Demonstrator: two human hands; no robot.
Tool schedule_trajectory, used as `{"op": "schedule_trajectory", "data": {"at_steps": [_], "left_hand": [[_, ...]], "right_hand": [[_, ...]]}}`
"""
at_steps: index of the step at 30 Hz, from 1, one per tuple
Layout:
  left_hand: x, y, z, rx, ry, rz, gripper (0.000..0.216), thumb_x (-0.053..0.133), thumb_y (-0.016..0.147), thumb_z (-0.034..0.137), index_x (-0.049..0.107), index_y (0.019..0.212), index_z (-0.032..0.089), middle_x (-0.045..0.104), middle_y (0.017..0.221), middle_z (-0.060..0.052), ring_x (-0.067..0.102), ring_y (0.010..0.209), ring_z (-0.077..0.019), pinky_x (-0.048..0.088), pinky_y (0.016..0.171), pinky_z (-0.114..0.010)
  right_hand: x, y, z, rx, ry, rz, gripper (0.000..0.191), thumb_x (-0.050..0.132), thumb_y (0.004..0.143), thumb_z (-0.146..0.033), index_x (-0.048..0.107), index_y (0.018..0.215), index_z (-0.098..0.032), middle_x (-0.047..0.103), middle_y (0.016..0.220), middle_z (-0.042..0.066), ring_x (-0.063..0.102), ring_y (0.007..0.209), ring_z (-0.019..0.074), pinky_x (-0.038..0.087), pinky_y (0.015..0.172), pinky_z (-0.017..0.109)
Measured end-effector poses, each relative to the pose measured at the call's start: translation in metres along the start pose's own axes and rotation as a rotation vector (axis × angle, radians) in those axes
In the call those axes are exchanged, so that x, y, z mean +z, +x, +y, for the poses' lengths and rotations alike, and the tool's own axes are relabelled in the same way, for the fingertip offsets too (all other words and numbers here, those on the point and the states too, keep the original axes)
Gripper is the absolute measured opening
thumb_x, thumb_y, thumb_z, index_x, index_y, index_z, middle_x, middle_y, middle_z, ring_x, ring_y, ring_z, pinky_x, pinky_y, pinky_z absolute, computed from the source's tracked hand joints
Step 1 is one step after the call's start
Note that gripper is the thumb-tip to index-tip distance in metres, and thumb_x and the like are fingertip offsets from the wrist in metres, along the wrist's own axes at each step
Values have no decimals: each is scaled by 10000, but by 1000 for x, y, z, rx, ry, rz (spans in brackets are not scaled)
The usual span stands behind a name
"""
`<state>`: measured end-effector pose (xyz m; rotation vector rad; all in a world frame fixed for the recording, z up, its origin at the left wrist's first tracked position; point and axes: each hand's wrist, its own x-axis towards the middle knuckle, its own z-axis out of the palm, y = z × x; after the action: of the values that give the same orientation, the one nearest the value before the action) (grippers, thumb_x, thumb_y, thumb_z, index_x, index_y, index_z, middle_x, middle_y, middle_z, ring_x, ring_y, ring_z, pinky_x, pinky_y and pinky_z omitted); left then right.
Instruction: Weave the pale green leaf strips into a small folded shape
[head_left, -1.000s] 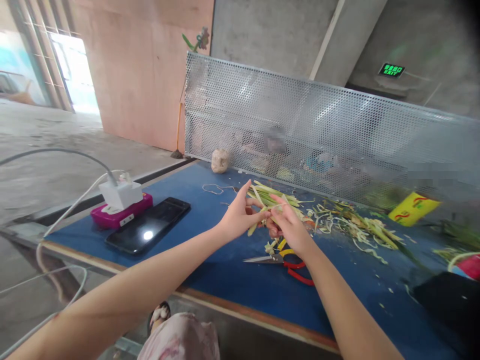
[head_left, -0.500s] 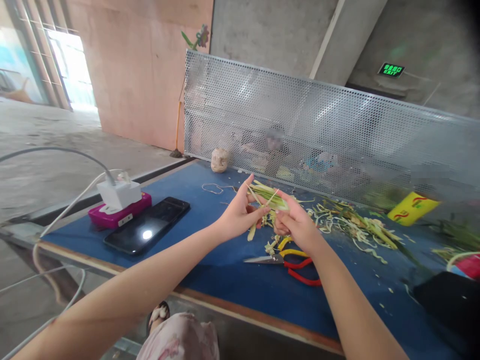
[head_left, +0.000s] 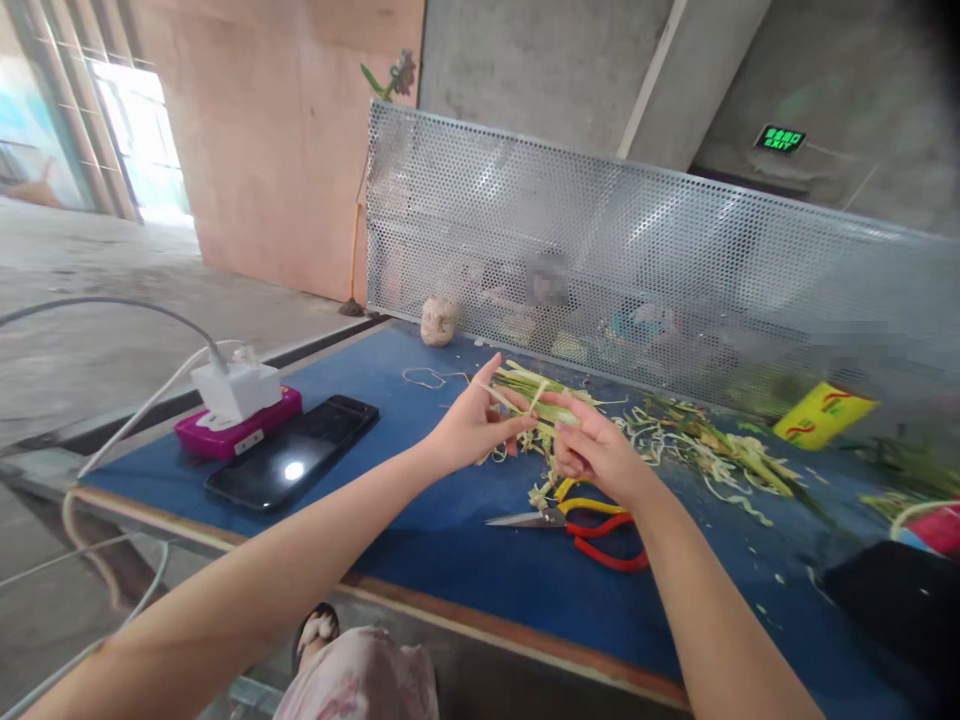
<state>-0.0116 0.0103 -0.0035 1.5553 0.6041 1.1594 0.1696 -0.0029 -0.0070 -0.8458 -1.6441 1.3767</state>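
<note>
Above the blue tabletop, my left hand (head_left: 480, 428) points its index finger up while its thumb presses on a thin pale plant strip (head_left: 501, 397). Opposite it, my right hand (head_left: 596, 447) pinches a pale green plant stalk (head_left: 559, 412) between thumb and fingers. The strip and stalk meet between the two hands, where a short piece sticks up. Fingers partly hide how they cross. Below my right hand lie scissors (head_left: 555, 519) with red and yellow handles, blades pointing left. Their right end is partly covered by my wrist.
Plant scraps (head_left: 720, 455) litter the table's right side, near a yellow packet (head_left: 825, 415). On the left are a black phone (head_left: 292, 452) and a magenta box (head_left: 238, 425) with a white plug. A perforated metal screen (head_left: 600, 250) borders the back; a person sits behind it.
My left hand has shifted slightly left, and my right hand's fingers have moved over the stalk. The strip between my hands has changed angle. The scissors have stayed put.
</note>
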Motion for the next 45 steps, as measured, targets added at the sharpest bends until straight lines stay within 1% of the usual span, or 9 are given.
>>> {"op": "schedule_trajectory", "data": {"at_steps": [5,10,13,16,19,21,25,37,45], "left_hand": [[-4,3,-4,47,-19,-90,1001,614,692,116,-95,1352,367,454,1231,-155,617,637,-100,360,394,-145],[-3,3,-3,96,-77,-115,1069,610,672,67,-173,1314,409,395,1299,-179,595,597,-65,371,406,-149],[-3,1,-2,109,-49,-135,1064,605,679,70,-174,1302,440,345,1343,-176,577,565,-38,386,423,-155],[-4,1,-4,94,53,-100,1059,622,673,106,-157,1320,416,336,1348,-183,580,554,-39,420,460,-180],[-5,2,-10,36,179,-3,1059,667,641,168,-93,1366,304,468,1230,-181,576,535,-59,440,482,-208],[-6,3,-14,-2,232,18,1020,686,620,193,10,1383,203,598,1012,-126,579,558,-88,449,510,-224],[-8,5,-18,-22,292,-34,918,693,610,208,164,1358,150,619,672,1,596,627,-138,462,582,-260],[-3,0,-9,-177,166,-93,955,693,622,177,93,1360,98,625,579,23,577,494,-117,413,474,-214],[-1,0,-8,-298,53,-166,912,719,608,200,185,1324,17,652,563,-16,523,423,-80,365,440,-192]], "right_hand": [[-7,-3,-5,51,-8,-52,496,510,806,-315,366,1273,-228,576,566,-20,523,515,125,395,526,275],[-7,-3,-3,103,92,-147,548,595,735,-386,430,1236,-241,630,854,57,581,679,155,423,568,280],[-2,-1,2,81,98,-161,453,599,737,-364,518,1158,-217,625,740,31,540,590,120,403,525,250],[4,4,5,35,-50,-79,340,587,750,-337,581,1067,-214,595,615,-7,494,515,96,376,490,228],[6,9,8,-20,-248,80,206,602,733,-315,620,903,-200,573,563,-23,510,523,100,390,523,233],[7,11,10,-49,-302,145,159,605,723,-312,606,833,-197,554,549,-32,513,520,103,393,521,235],[7,12,13,-56,-284,228,158,631,686,-320,553,745,-196,515,533,-47,450,442,82,353,437,214],[10,14,13,-38,-88,332,221,676,635,-348,573,727,-175,531,464,-50,457,366,71,318,336,180],[5,12,12,-7,-50,326,239,709,604,-346,592,703,-163,512,457,-55,421,349,57,295,313,172]]}}
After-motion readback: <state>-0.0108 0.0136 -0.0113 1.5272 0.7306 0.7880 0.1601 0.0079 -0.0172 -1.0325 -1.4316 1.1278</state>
